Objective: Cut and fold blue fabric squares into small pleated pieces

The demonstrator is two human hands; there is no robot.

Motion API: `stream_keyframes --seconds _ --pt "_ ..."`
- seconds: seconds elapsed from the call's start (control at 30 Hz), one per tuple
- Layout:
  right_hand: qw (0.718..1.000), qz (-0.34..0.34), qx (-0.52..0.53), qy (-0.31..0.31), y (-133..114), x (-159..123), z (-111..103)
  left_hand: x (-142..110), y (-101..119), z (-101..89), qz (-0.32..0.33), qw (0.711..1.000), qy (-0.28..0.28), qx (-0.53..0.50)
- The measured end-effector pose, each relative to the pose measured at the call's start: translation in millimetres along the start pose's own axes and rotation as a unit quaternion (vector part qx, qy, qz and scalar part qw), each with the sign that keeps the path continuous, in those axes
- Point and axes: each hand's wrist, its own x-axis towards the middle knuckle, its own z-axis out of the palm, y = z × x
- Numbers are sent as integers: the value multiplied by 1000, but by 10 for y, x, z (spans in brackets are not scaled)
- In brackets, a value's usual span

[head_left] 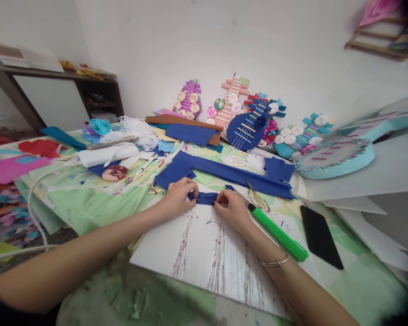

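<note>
A small piece of dark blue paper (206,198) lies across the far part of a scored white board (166,249). My left hand (181,195) pinches its left end, thumb and fingers closed. At the other end my right hand (231,206) is closed on it in the same way. Just beyond my hands stretches a long dark blue strip (231,174). Close to my right hand are gold-handled scissors (258,199) and a green utility knife (279,233).
A black phone (321,236) lies to the right. Paper-decorated instrument shapes, one a dark blue lute (245,131), lean on the wall. White cord (139,131), a white glue gun (109,155) and more blue paper (190,134) cover the table's back and left.
</note>
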Motion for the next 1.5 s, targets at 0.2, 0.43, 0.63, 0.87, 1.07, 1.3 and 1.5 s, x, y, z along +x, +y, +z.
stream_keyframes --seconds 0.2,0.43,0.63,0.87,1.07,1.3,1.5 --pt "981 -190 -4 37 31 -26 17 -53 -3 71 134 986 34 92" --pt "951 -302 -69 0 48 -38 -36 -87 7 45 229 950 7 213" --pt "939 -316 -135 21 11 -47 -102 -112 -12 -22 255 942 -22 216" --pt "932 -326 -156 27 46 -45 -131 -110 15 -49 248 944 -44 216" --pt "933 -326 -152 23 109 -28 -130 -127 -3 -77 248 947 -45 199" --pt "940 -311 -136 14 121 -31 -129 -154 -35 -99 247 956 -31 157" --pt "945 -303 -121 11 96 -41 -144 -171 -36 -126 238 959 -2 153"
